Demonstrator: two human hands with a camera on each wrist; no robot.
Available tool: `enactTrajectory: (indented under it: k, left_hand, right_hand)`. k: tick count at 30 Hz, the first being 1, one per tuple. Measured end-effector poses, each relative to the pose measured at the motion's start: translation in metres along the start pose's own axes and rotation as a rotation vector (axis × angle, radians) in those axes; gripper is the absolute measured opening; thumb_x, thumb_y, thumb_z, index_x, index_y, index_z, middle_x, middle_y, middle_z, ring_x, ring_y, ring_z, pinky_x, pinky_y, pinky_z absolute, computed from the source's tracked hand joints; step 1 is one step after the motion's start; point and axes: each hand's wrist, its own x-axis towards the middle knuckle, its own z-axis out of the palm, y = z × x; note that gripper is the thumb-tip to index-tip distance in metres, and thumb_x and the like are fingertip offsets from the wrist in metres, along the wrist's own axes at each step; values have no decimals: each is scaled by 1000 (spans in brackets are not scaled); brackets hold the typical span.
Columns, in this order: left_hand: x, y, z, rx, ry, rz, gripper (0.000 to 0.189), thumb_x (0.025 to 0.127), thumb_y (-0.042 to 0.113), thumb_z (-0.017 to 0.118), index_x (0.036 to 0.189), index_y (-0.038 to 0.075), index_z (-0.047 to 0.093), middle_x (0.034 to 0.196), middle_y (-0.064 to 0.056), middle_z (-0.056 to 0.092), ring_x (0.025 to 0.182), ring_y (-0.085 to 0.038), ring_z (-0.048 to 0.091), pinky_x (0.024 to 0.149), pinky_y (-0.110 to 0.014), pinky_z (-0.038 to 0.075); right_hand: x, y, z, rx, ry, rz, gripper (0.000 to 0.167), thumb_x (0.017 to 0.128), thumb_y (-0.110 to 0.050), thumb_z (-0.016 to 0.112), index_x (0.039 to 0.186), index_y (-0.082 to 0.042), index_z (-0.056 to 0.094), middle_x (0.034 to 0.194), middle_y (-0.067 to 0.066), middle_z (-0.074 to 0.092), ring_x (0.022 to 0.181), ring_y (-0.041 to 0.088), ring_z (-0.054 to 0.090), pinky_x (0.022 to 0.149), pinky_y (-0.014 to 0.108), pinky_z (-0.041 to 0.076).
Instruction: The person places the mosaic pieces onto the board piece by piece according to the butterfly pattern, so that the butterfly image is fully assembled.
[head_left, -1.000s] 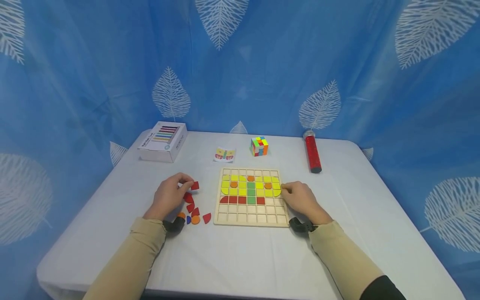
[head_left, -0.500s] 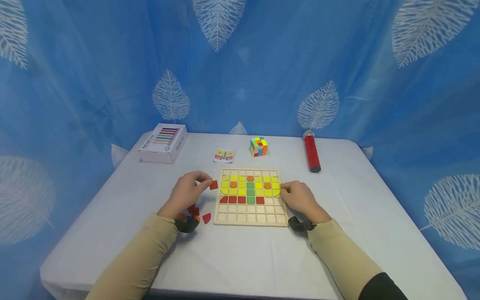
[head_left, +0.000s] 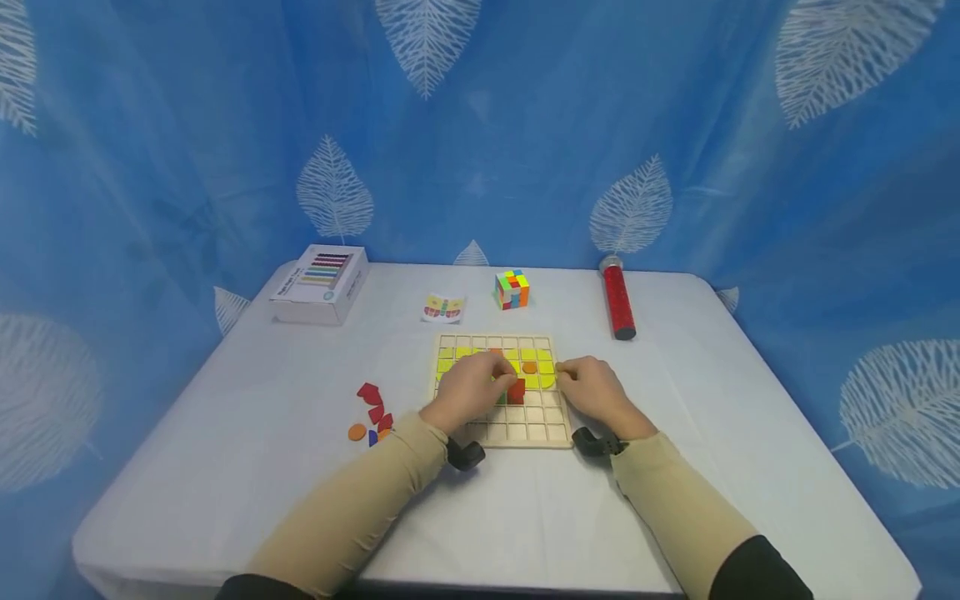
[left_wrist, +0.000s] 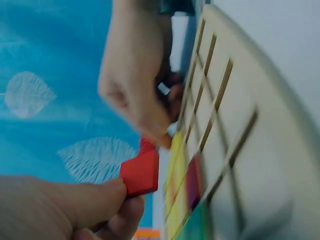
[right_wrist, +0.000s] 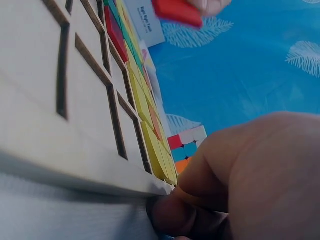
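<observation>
In the left wrist view my left hand pinches a red square tile between thumb and fingers, just above the board. From the head view that left hand covers the left and middle of the wooden grid board. Yellow tiles, an orange disc and green and red tiles sit in its cells; some are hidden by the hand. My right hand grips the board's right edge with thumb and fingers, beside a rounded yellow tile.
Left of the board lie loose red pieces, an orange disc and a blue piece. Behind stand a white box, a butterfly picture card, a puzzle cube and a red tube.
My left hand has carried the red square tile rightward from the loose pieces to over the middle of the board. The right hand stays at the board's right edge.
</observation>
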Motion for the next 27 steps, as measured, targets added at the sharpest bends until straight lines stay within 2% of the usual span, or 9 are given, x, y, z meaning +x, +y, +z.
enactTrajectory:
  k: [6, 12, 19, 23, 27]
  left_hand:
    - [12, 14, 20, 3, -25, -3, 15, 99, 25, 69, 109, 16, 76, 89, 8, 69, 71, -12, 58, 60, -25, 45]
    - [15, 17, 31, 34, -36, -7, 8, 99, 24, 67, 101, 18, 73, 77, 9, 62, 65, -11, 55, 55, -26, 41]
    - [16, 15, 33, 55, -42, 10, 7, 99, 21, 67, 95, 19, 73, 76, 7, 61, 66, -13, 56, 56, -26, 41]
    - [17, 15, 33, 93, -44, 32, 8, 98, 21, 70, 92, 20, 75, 80, 10, 65, 68, -11, 58, 56, -26, 43]
    - [17, 11, 30, 114, -35, 50, 6, 96, 25, 74, 96, 22, 79, 87, 11, 70, 73, -9, 61, 60, -26, 47]
  right_hand:
    - [2, -2, -1, -6, 2, -15, 40, 97, -17, 54, 131, -1, 69, 130, 16, 70, 96, 25, 60, 81, 39, 45]
    - [1, 0, -2, 2, 3, -1, 40, 96, -17, 55, 130, -1, 70, 128, 15, 71, 94, 24, 61, 75, 35, 44]
    - [2, 1, -1, -2, 10, -7, 40, 96, -17, 54, 129, -2, 70, 129, 15, 71, 94, 25, 61, 78, 37, 45]
    - [2, 2, -1, -3, 15, -10, 40, 96, -17, 54, 129, -3, 70, 127, 15, 72, 94, 25, 61, 78, 38, 45]
    - [1, 2, -1, -6, 15, -15, 40, 96, -17, 54, 129, -3, 71, 127, 14, 72, 94, 25, 61, 79, 38, 45]
